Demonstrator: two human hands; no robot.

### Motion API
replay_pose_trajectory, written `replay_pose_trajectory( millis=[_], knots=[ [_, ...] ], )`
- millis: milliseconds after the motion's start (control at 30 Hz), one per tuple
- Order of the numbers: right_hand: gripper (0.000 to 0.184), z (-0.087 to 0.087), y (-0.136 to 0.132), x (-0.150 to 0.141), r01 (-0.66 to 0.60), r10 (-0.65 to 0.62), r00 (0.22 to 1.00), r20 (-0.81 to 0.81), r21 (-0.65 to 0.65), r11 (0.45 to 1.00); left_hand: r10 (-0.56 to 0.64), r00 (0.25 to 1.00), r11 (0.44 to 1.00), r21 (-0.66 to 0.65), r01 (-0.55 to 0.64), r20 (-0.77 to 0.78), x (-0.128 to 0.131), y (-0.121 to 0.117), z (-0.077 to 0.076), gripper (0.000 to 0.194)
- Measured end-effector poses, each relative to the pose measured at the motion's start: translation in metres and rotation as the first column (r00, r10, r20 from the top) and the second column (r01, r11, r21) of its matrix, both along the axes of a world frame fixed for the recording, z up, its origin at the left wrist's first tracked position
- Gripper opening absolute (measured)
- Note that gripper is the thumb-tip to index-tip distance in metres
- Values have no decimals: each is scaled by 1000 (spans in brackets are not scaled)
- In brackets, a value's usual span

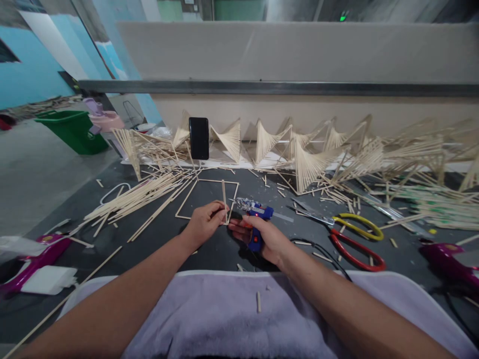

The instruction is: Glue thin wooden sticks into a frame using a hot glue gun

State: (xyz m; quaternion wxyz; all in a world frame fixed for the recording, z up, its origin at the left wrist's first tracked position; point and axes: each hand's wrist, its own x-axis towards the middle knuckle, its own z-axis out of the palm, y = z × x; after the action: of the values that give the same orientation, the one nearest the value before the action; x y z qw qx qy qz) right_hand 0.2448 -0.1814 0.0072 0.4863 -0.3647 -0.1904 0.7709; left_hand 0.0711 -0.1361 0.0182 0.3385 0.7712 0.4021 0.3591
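My left hand (206, 223) pinches a thin wooden stick (224, 192), which stands nearly upright at the near right corner of a square stick frame (187, 197). The frame lies flat on the dark table. In my right hand (262, 234) is a blue hot glue gun (258, 212), gripped by its handle. Its nozzle points left, close to the upright stick and the frame's right side. A clear glue stick (283, 217) pokes out of the gun's back. The fingers of my left hand partly hide the frame's near side.
Loose sticks (138, 199) lie in a heap to the left. Fan-shaped stick pieces (267, 142) and a black phone (199, 138) stand along the back. Scissors (355, 242) with yellow and red handles lie right. Magenta glue guns (41, 259) rest at both sides. A lilac cloth (224, 309) covers my lap.
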Motion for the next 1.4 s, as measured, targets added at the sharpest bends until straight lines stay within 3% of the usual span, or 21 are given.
replay_pose_trajectory(
  millis=[1400],
  knots=[
    [11,2,1,0,-15,15,1000,11,-8,1000,18,1000,999,32,-18,-3,0,0,-1,22]
  ],
)
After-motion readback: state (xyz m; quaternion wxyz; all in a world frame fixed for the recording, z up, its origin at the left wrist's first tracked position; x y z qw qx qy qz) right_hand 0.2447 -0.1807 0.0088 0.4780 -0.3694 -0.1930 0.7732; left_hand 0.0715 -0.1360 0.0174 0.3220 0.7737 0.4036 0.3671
